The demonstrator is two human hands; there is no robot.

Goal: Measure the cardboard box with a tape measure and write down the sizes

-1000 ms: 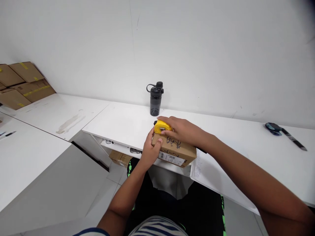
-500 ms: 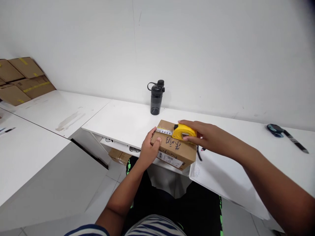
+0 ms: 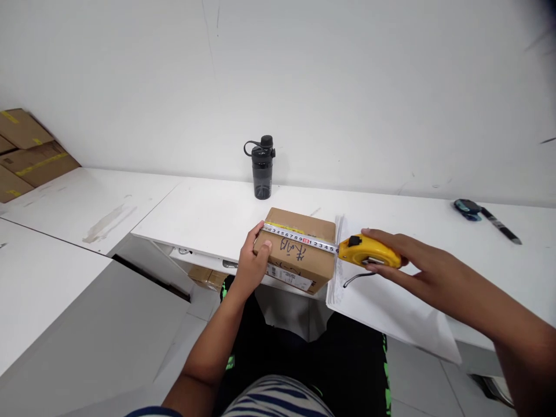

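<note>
A brown cardboard box [image 3: 313,264] with handwriting on top and a printed label on its near side rests at the desk's front edge. My left hand [image 3: 254,258] grips its left end, thumb on top, at the start of the measuring blade. That white blade [image 3: 299,237] lies stretched along the box top, past its right edge. My right hand [image 3: 410,258] is closed around the yellow tape measure [image 3: 369,250], just right of the box, its black strap hanging below.
A dark shaker bottle [image 3: 262,171] stands near the wall behind the box. White papers [image 3: 386,307] lie under the tape measure. A marker pen [image 3: 501,226] and a small dark blue item [image 3: 467,208] sit at the right. Cardboard boxes [image 3: 35,156] are stacked far left.
My right hand has drawn the tape measure to the right, so the blade now spans the whole box top. My left hand still holds the box's left end.
</note>
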